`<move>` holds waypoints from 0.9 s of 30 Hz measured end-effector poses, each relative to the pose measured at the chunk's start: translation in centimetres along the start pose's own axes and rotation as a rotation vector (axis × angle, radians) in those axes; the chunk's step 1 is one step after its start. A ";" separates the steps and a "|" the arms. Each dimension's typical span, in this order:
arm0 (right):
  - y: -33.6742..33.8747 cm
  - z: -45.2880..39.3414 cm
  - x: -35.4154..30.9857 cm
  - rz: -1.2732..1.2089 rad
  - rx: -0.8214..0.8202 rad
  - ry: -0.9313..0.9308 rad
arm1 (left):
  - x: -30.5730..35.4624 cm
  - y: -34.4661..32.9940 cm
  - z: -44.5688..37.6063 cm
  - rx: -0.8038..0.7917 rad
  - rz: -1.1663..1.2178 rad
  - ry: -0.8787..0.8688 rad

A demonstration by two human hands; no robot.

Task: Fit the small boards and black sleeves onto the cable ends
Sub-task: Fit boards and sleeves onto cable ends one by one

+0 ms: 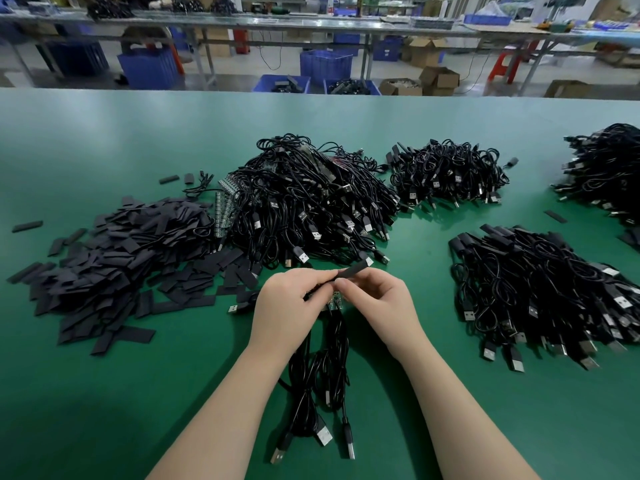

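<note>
Meeting over the green worktop (104, 393), both forearms angle inward from the near edge. The left hand (287, 311) has its fingers curled in a closed grip, pinching a black sleeve (349, 271) that juts up and to the right. The right hand (377, 303) bends at the knuckles, its grip pinching the sleeve's lower end above a small board (334, 304). Black cables (325, 375) trail from the hands toward the near edge. A heap of loose sleeves (114, 258) lies to the left.
</note>
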State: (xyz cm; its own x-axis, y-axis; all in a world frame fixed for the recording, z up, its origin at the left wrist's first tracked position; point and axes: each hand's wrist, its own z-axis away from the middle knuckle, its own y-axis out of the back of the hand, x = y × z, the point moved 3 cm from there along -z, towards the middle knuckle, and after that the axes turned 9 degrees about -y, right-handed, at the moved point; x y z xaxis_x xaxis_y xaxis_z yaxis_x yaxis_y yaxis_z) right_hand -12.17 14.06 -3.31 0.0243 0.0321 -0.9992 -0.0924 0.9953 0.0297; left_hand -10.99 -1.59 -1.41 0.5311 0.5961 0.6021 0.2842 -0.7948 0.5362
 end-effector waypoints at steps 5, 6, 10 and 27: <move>-0.1 0.2 -0.4 -0.001 0.001 0.016 | 0.2 0.1 0.0 0.009 -0.037 0.001; 0.0 0.2 -0.4 -0.002 0.003 0.019 | 0.2 0.1 0.0 0.014 -0.029 0.006; 0.0 0.2 -0.4 0.007 0.013 0.019 | 0.4 0.2 -0.1 0.017 -0.022 -0.038; 0.0 0.2 -0.3 0.018 0.015 -0.030 | 0.8 0.2 -0.1 0.013 -0.111 -0.180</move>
State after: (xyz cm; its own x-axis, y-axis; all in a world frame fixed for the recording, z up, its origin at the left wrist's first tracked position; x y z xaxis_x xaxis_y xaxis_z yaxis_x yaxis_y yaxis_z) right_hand -11.94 14.12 -2.97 0.0524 0.0524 -0.9973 -0.0778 0.9958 0.0482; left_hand -10.54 -1.26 -0.74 0.6296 0.6511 0.4239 0.3585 -0.7275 0.5850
